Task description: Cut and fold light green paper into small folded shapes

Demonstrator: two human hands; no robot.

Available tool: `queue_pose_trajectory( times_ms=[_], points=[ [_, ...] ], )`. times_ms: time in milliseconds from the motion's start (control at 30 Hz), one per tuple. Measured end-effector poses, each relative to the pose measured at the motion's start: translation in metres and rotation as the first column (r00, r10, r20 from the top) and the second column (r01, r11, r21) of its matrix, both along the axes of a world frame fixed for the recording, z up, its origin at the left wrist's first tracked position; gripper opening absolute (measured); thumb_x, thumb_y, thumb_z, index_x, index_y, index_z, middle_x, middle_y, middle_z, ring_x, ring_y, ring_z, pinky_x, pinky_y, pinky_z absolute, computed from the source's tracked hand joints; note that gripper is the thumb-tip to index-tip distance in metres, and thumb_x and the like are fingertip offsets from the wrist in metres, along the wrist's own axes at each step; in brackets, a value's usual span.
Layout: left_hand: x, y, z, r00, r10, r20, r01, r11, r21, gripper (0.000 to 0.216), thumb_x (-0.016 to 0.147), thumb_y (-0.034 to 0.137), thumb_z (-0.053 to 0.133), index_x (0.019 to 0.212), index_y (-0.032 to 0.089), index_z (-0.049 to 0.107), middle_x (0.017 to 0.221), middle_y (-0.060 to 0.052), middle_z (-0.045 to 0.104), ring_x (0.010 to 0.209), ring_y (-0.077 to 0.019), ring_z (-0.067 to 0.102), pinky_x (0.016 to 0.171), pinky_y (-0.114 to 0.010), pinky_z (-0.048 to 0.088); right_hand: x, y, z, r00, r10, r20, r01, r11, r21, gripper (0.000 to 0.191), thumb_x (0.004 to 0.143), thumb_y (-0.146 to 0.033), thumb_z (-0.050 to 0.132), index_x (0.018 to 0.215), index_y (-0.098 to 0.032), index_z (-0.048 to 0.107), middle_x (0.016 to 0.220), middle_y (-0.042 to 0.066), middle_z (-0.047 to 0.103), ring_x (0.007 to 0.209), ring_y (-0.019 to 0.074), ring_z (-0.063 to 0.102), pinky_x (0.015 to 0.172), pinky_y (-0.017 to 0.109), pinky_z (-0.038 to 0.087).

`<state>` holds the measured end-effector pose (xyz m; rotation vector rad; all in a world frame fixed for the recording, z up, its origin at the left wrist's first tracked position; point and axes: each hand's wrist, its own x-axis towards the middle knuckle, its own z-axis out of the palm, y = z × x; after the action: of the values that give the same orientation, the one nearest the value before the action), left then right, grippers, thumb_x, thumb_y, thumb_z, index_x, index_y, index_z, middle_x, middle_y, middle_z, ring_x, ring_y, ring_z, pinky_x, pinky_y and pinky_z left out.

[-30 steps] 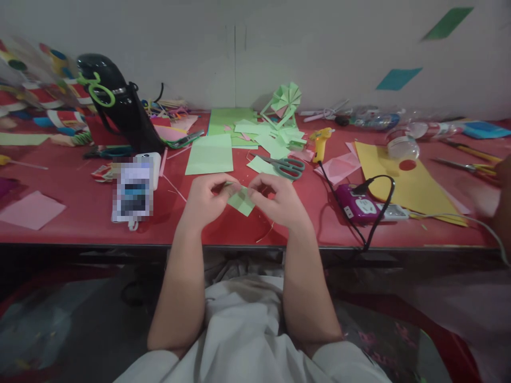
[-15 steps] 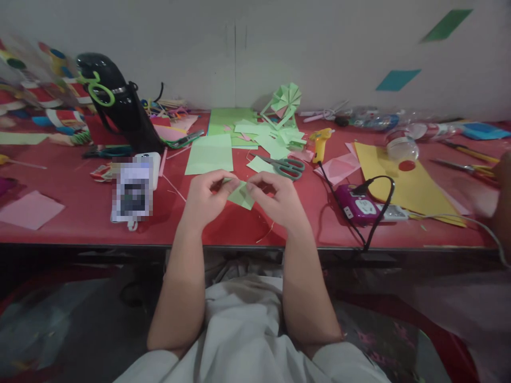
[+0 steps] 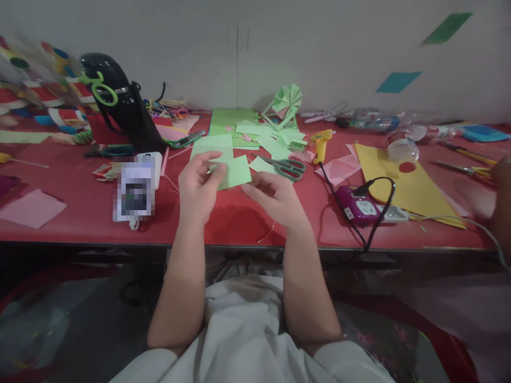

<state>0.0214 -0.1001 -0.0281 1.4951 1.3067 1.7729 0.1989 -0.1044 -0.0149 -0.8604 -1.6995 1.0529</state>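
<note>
A small piece of light green paper (image 3: 236,173) is pinched between the thumb and fingers of my left hand (image 3: 199,186). It is tilted above the red table (image 3: 227,223). Close to its lower right corner is my right hand (image 3: 273,194), thumb and fingers apart; whether the thumb tip touches the corner is hard to make out. Behind the hands lie a larger light green sheet (image 3: 213,144) and grey-green scissors (image 3: 289,168). Green paper scraps (image 3: 271,141) are heaped further back, below a folded green paper model (image 3: 288,101).
On the left stand a phone (image 3: 134,191) and a black bottle (image 3: 120,101). To the right are a yellow glue gun (image 3: 321,144), a purple power adapter (image 3: 358,205) with a looped black cord, yellow paper (image 3: 399,183) and plastic bottles (image 3: 402,144). Another person's arm (image 3: 503,197) shows at the right edge.
The green paper, held by both hands before, now shows a wider face and sits in my left hand. My right fingers have come apart from it or nearly so.
</note>
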Motion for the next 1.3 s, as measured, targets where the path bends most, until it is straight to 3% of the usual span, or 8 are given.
queue_pose_trajectory(
  times_ms=[100, 367, 533, 700, 867, 1000, 1200, 1300],
  points=[
    [0.006, -0.003, 0.003, 0.996, 0.009, -0.094, -0.01, 1.0, -0.01, 0.022, 0.086, 0.034, 0.068, 0.104, 0.021, 0.07, 0.105, -0.006, 0.072, 0.099, -0.0193, 0.067, 0.077, -0.026, 0.055, -0.003, 0.002, -0.002, 0.998, -0.011, -0.064, 0.009, 0.999, -0.036, 0.02, 0.085, -0.038, 0.067, 0.084, -0.018, 0.069, 0.076, 0.002, 0.067, 0.068, 0.0133, 0.06, 0.066, 0.028, 0.05],
    [0.006, -0.003, -0.001, 0.996, -0.043, -0.076, 0.035, 0.994, -0.108, 0.022, 0.085, 0.035, 0.069, 0.1, 0.019, 0.072, 0.102, -0.005, 0.074, 0.082, -0.0163, 0.069, 0.072, -0.026, 0.056, -0.002, 0.003, -0.01, 0.976, 0.075, -0.204, -0.091, 0.994, -0.068, 0.03, 0.083, -0.041, 0.073, 0.106, -0.022, 0.074, 0.097, 0.004, 0.074, 0.084, 0.016, 0.067, 0.081, 0.031, 0.056],
    [0.007, -0.007, 0.002, 0.991, -0.111, -0.072, 0.102, 0.987, -0.12, 0.024, 0.086, 0.04, 0.069, 0.097, 0.019, 0.074, 0.098, -0.007, 0.075, 0.087, -0.0185, 0.069, 0.074, -0.028, 0.056, -0.002, 0.005, -0.009, 0.981, 0.016, -0.191, -0.03, 0.997, -0.07, 0.027, 0.086, -0.043, 0.07, 0.1, -0.02, 0.073, 0.085, 0.002, 0.071, 0.073, 0.0139, 0.065, 0.075, 0.031, 0.056],
    [0.008, -0.015, 0.012, 0.934, -0.314, -0.169, 0.283, 0.941, -0.184, 0.036, 0.077, 0.044, 0.079, 0.102, 0.02, 0.072, 0.103, -0.007, 0.075, 0.094, -0.0217, 0.068, 0.078, -0.029, 0.055, -0.002, 0.006, -0.007, 0.987, -0.073, -0.142, 0.067, 0.997, -0.049, 0.022, 0.087, -0.041, 0.064, 0.084, -0.02, 0.065, 0.076, 0.001, 0.064, 0.071, 0.0141, 0.063, 0.071, 0.03, 0.055],
    [0.007, -0.012, 0.008, 0.955, -0.261, -0.139, 0.231, 0.952, -0.198, 0.025, 0.085, 0.039, 0.069, 0.096, 0.017, 0.072, 0.092, -0.005, 0.075, 0.086, -0.0215, 0.068, 0.073, -0.03, 0.056, -0.001, 0.012, -0.014, 0.971, -0.222, -0.092, 0.223, 0.975, 0.008, 0.023, 0.088, -0.028, 0.056, 0.106, -0.02, 0.068, 0.074, -0.001, 0.06, 0.067, 0.0125, 0.058, 0.066, 0.029, 0.052],
    [0.006, -0.008, 0.002, 0.973, -0.228, -0.045, 0.216, 0.959, -0.183, 0.026, 0.083, 0.034, 0.07, 0.103, 0.017, 0.071, 0.101, -0.006, 0.076, 0.092, -0.0235, 0.07, 0.079, -0.033, 0.058, 0.0, 0.013, -0.016, 0.948, -0.316, -0.04, 0.318, 0.944, 0.088, 0.035, 0.087, -0.029, 0.061, 0.121, -0.024, 0.068, 0.093, 0.003, 0.069, 0.078, 0.0149, 0.062, 0.071, 0.031, 0.055],
    [0.007, -0.007, -0.002, 0.944, -0.307, 0.12, 0.323, 0.933, -0.16, 0.038, 0.081, 0.028, 0.071, 0.118, 0.019, 0.066, 0.115, -0.008, 0.073, 0.104, -0.0249, 0.069, 0.091, -0.038, 0.057, -0.004, 0.003, -0.008, 0.998, -0.062, 0.028, 0.063, 0.997, -0.033, 0.073, 0.078, -0.05, 0.076, 0.143, -0.023, 0.054, 0.141, 0.011, 0.059, 0.12, 0.0272, 0.06, 0.095, 0.041, 0.054],
    [0.007, -0.007, -0.004, 0.938, -0.319, 0.134, 0.339, 0.925, -0.171, 0.037, 0.086, 0.028, 0.063, 0.122, 0.021, 0.063, 0.119, -0.008, 0.071, 0.105, -0.0238, 0.069, 0.091, -0.038, 0.057, -0.004, -0.001, -0.004, 0.997, -0.007, 0.074, 0.009, 1.0, -0.03, 0.089, 0.067, -0.048, 0.085, 0.145, -0.023, 0.05, 0.146, 0.012, 0.054, 0.129, 0.0301, 0.054, 0.103, 0.043, 0.05]
  ],
)
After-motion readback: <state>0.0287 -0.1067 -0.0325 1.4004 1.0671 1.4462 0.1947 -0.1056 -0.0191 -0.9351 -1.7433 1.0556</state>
